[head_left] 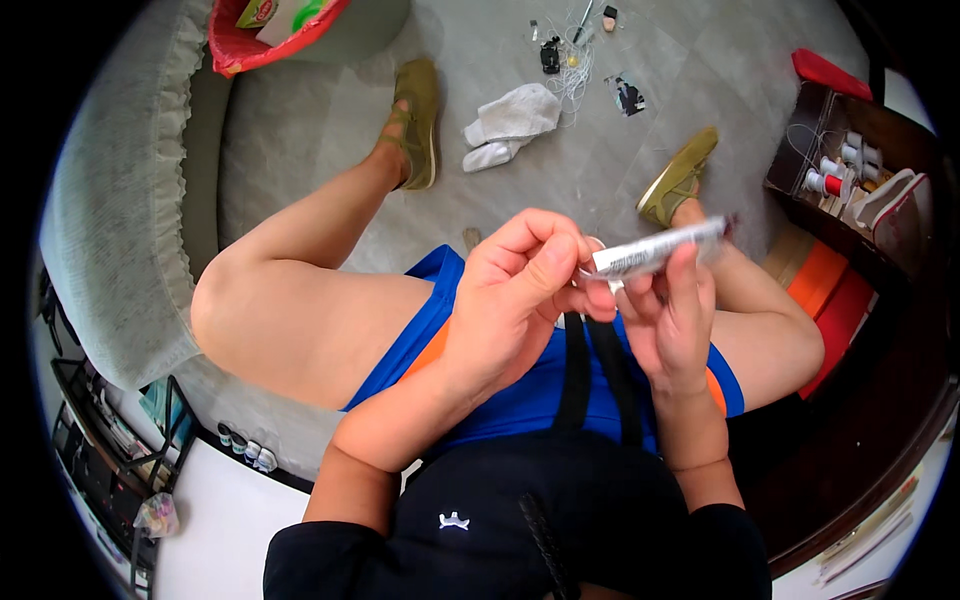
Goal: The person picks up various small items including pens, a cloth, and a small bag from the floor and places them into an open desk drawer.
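In front of my lap, both hands are around a slim silver-white packet (655, 250) with a barcode label and a dark far end, slightly blurred. My left hand (515, 290) is closed, thumb and fingers pinched at the packet's left end. Part of a pale, thin loop shows by those fingertips; what it is I cannot make out. My right hand (672, 325) grips the packet from below, its fingers against the underside and the thumb side partly hidden. The packet is tilted, its right end higher in the view.
On the grey floor lie a white cloth (515, 120), tangled white thread (572, 80), a small black clip-like piece (550, 55) and a photo (626, 95). A dark box (800, 150) at right holds thread spools (830, 180). A red-lined bin (300, 40) stands far left.
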A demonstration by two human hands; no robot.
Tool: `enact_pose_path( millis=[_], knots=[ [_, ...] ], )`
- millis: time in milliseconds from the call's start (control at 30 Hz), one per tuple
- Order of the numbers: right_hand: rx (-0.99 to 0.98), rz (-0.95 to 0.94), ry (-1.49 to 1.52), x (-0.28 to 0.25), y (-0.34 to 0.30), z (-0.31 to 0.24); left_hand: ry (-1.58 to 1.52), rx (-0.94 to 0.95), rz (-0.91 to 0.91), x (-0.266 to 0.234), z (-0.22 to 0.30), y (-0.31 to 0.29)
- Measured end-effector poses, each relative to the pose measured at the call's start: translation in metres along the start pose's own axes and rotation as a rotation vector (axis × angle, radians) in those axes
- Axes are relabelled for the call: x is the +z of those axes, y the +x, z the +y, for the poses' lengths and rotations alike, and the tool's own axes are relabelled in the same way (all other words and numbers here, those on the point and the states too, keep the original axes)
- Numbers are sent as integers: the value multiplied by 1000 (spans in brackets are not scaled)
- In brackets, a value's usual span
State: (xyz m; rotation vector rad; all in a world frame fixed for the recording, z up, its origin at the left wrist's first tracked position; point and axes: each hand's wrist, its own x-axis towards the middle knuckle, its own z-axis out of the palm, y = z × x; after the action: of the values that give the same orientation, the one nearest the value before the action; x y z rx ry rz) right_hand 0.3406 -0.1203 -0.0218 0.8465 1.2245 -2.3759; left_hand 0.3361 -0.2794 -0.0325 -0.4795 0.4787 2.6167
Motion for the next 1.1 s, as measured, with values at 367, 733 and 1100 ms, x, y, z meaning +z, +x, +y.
enact_pose_path(
  millis=[367,733,1100],
  knots=[
    [-853,-202,-893,27,7,-14,551,444,-15,28,-1,-4],
    [-1108,-241,-1297,37,-4,-34,645,617,21,35,23,2],
    [-326,-400,-779,19,-3,-35,153,385,25,37,61,22]
  ],
)
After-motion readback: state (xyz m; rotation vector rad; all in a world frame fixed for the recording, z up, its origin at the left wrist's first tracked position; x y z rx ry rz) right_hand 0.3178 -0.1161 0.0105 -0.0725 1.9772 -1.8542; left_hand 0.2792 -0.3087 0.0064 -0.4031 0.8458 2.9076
